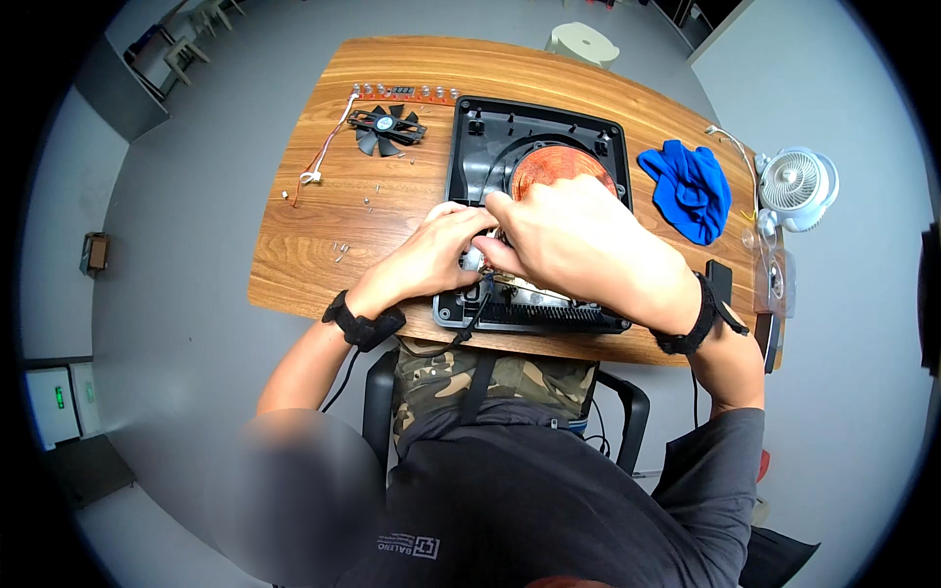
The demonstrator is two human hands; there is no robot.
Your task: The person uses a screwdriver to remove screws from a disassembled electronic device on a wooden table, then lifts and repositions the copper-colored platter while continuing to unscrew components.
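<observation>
An opened black appliance housing [470,147] lies on the wooden table [294,245], with a round copper coil [554,162] in its upper part. My left hand [431,250] is closed at the housing's lower left, beside a cable and small pale parts that my fingers partly cover. My right hand [569,240] reaches over the lower edge of the coil, fingers curled and pressed close to my left hand's fingertips. What either hand grips is hidden. An exposed board with components shows in part beneath them.
A black fan [385,130], red LED board [407,92], loose screws and wires lie at the left. At the right are a blue cloth [686,191], small white fan [796,184] and black device [718,284]. A stool [581,44] stands beyond the table.
</observation>
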